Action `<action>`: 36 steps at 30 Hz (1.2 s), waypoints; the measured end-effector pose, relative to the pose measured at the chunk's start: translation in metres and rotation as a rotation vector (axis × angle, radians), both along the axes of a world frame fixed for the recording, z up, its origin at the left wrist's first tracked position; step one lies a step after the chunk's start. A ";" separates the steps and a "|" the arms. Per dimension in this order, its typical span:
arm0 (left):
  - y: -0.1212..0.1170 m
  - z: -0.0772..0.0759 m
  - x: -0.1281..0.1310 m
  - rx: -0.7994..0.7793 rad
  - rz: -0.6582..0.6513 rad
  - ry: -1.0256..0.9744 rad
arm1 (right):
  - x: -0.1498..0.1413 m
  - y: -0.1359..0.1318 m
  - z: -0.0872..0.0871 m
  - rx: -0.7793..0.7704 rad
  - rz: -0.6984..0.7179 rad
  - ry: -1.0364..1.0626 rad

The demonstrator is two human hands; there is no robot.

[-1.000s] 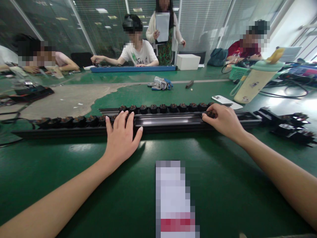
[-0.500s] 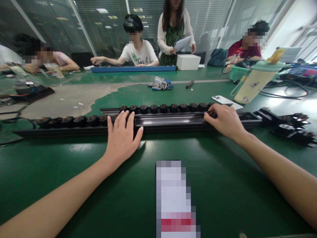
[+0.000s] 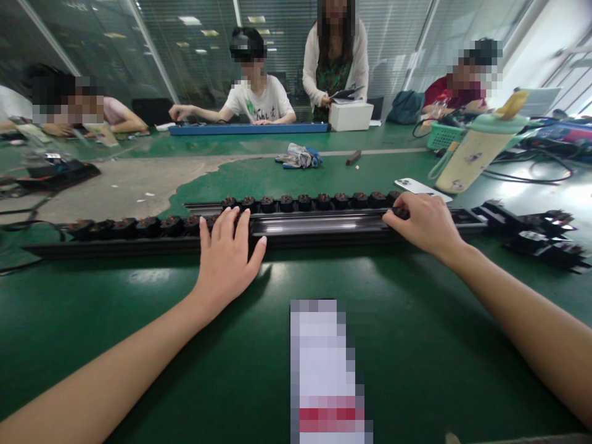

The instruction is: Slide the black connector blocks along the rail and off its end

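- Since 1 s ago: both hands barely shift; right hand slid a touch right along the rail; person standing at the far side has moved right to the white box [image 3: 350,115] w/ paper lowered.
- Green table [image 3: 139,320]: fills the view, worn grey patch at left-centre.
- Long black rail [image 3: 319,224]: lies across the table, left to right, w/ a row of small black modules [image 3: 305,201] along its back edge.
- Left hand [image 3: 227,259]: flat, fingers spread, palm on the table, fingertips resting on the rail; grips nothing.
- Right hand [image 3: 423,223]: curled over the rail's right part, fingertips pinching one black module [image 3: 400,213].
- Cream bottle [image 3: 476,151] & white phone [image 3: 423,188]: behind right hand.
- Loose modules [image 3: 550,237]: far right.
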State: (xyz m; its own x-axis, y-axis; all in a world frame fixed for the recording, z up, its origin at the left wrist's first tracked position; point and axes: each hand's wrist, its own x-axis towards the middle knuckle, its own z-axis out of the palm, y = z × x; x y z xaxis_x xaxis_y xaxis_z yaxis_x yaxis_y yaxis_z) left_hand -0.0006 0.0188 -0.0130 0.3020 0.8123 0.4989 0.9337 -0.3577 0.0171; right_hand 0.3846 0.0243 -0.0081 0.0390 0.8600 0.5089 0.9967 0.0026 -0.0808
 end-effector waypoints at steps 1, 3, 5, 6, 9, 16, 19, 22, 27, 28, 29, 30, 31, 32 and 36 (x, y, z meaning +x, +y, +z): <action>0.000 0.000 0.000 -0.002 0.000 0.002 | 0.001 0.000 0.001 -0.005 -0.006 -0.004; 0.000 0.000 0.000 -0.003 0.004 0.006 | 0.004 0.000 0.002 -0.013 -0.017 -0.011; 0.001 -0.001 0.000 0.000 0.007 0.008 | 0.007 0.000 0.003 -0.021 -0.027 -0.014; 0.001 -0.001 0.000 0.004 0.007 0.008 | 0.008 0.001 0.003 -0.024 -0.034 -0.014; 0.001 -0.001 0.000 0.004 0.004 0.011 | 0.011 0.001 0.003 -0.036 -0.062 -0.012; 0.001 -0.001 0.000 0.002 0.006 0.012 | 0.014 0.001 0.003 -0.044 -0.092 -0.017; 0.000 -0.001 -0.001 0.002 0.005 0.011 | 0.017 0.001 0.004 -0.053 -0.103 -0.014; 0.001 -0.001 -0.001 0.002 0.003 0.010 | 0.019 0.001 0.004 -0.057 -0.105 -0.010; 0.001 -0.001 -0.001 0.003 0.000 0.002 | 0.020 0.002 0.003 -0.045 -0.107 -0.031; 0.001 -0.001 -0.001 0.002 0.000 0.001 | 0.020 0.001 0.003 -0.044 -0.109 -0.040; 0.001 -0.001 -0.001 0.002 0.000 0.000 | 0.020 0.001 0.003 -0.045 -0.111 -0.048; 0.001 0.000 0.000 0.001 0.001 0.000 | 0.020 0.001 0.003 -0.046 -0.113 -0.055; 0.000 0.000 0.000 -0.003 0.001 0.000 | 0.020 0.001 0.003 -0.044 -0.114 -0.060; 0.000 0.000 0.000 -0.006 0.002 0.000 | 0.020 0.001 0.003 -0.040 -0.114 -0.064; 0.000 0.000 0.000 -0.004 0.001 -0.005 | 0.020 0.001 0.002 -0.020 -0.106 -0.075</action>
